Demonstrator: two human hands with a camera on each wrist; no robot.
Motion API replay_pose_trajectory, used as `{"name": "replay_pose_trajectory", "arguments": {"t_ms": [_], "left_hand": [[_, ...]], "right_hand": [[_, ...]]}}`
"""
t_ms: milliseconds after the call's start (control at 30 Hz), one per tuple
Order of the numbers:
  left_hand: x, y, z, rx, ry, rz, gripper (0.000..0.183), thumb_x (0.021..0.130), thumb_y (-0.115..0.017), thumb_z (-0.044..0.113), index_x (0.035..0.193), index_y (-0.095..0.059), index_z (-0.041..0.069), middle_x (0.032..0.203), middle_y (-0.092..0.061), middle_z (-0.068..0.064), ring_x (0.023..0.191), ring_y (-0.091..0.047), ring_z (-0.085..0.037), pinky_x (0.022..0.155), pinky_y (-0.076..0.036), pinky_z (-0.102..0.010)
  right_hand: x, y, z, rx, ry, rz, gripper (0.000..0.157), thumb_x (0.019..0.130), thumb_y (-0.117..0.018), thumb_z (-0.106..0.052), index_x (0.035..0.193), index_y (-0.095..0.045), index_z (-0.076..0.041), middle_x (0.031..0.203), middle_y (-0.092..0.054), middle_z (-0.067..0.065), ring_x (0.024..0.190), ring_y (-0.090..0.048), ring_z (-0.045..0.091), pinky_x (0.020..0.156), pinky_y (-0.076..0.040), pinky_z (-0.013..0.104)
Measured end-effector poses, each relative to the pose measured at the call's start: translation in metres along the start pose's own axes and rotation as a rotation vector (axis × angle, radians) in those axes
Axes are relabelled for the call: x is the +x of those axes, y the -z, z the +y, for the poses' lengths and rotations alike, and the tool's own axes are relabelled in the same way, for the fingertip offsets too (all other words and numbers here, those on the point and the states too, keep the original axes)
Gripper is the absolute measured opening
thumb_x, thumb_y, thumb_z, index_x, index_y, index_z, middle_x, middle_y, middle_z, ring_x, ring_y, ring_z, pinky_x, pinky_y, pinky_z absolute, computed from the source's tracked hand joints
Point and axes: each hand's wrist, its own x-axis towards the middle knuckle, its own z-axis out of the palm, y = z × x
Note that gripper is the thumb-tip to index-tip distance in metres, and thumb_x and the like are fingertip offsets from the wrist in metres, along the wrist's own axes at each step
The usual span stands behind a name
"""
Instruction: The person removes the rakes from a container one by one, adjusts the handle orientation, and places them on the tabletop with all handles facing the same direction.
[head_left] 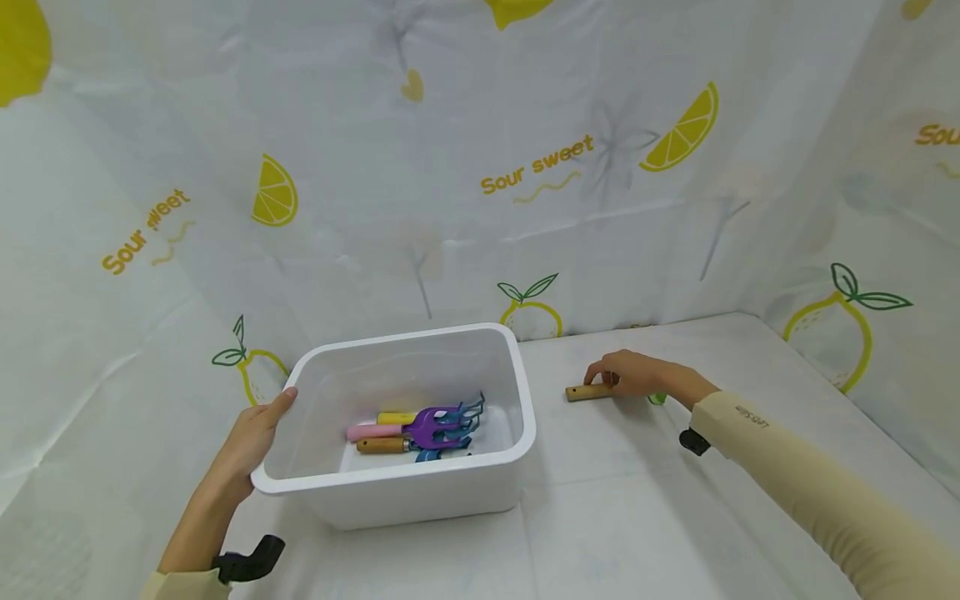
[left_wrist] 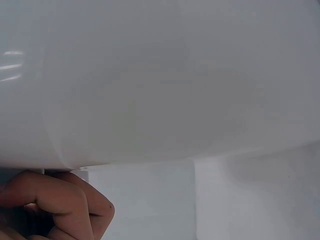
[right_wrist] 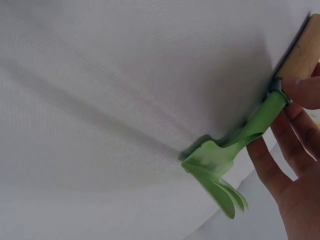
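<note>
My left hand point(head_left: 251, 440) grips the left end of a white plastic tub point(head_left: 420, 497), thumb over the rim. In the left wrist view, curled fingers point(left_wrist: 65, 200) show below the tub's wall. My right hand point(head_left: 633, 372) pinches a small hand hoe point(right_wrist: 262, 115) with a wooden handle and a green metal head, right of the tub. Its head carries a blade on one side and prongs on the other. Thumb and fingers meet the hoe around the handle's metal collar, and the head lies close against the white cloth.
Inside the tub lie several garden tools: a purple hand fork point(head_left: 433, 427) with a pink handle, a wooden handle point(head_left: 381, 446), a yellow handle point(head_left: 396, 417) and blue prongs. White lemon-print sheeting point(head_left: 450, 167) hangs behind and at both sides of the white-covered table point(head_left: 600, 517).
</note>
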Motion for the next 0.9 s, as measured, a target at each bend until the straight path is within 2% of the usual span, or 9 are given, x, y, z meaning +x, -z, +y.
{"name": "replay_pose_trajectory", "arguments": {"t_ms": [333,533,733,900], "left_hand": [[0.000,0.000,0.001,-0.015,-0.007,0.000,0.083,0.105,-0.037,0.065,0.151,-0.043,-0.004,0.127,-0.072,-0.020,0.095,-0.078,-0.024,0.076,-0.065,-0.043],[0.000,0.000,0.000,-0.028,-0.010,-0.014,0.081,0.107,-0.034,0.064,0.152,-0.042,-0.003,0.125,-0.073,-0.017,0.095,-0.078,-0.023,0.076,-0.065,-0.044],[-0.001,0.000,0.001,-0.035,-0.009,-0.010,0.082,0.106,-0.034,0.065,0.153,-0.041,-0.002,0.128,-0.071,-0.020,0.096,-0.078,-0.025,0.076,-0.065,-0.045],[-0.001,0.000,0.001,-0.029,-0.020,-0.010,0.082,0.106,-0.033,0.064,0.152,-0.041,-0.003,0.127,-0.071,-0.021,0.096,-0.078,-0.026,0.076,-0.065,-0.046]], "right_hand": [[0.004,0.000,0.003,-0.022,-0.035,-0.013,0.042,0.089,-0.064,0.006,0.121,-0.072,-0.020,0.100,-0.068,0.000,0.090,-0.059,0.014,0.084,-0.053,0.036],[0.001,0.004,0.000,-0.005,-0.067,-0.027,0.038,0.090,-0.071,-0.002,0.125,-0.069,-0.015,0.103,-0.068,0.004,0.093,-0.061,0.017,0.084,-0.055,0.039],[-0.005,0.015,-0.008,-0.019,-0.075,-0.019,0.038,0.091,-0.076,-0.015,0.128,-0.067,-0.011,0.108,-0.069,0.010,0.094,-0.063,0.019,0.085,-0.054,0.041],[-0.009,0.029,-0.016,-0.043,-0.070,0.007,0.039,0.093,-0.074,-0.014,0.130,-0.066,-0.011,0.109,-0.069,0.013,0.093,-0.063,0.020,0.084,-0.054,0.040]]}}
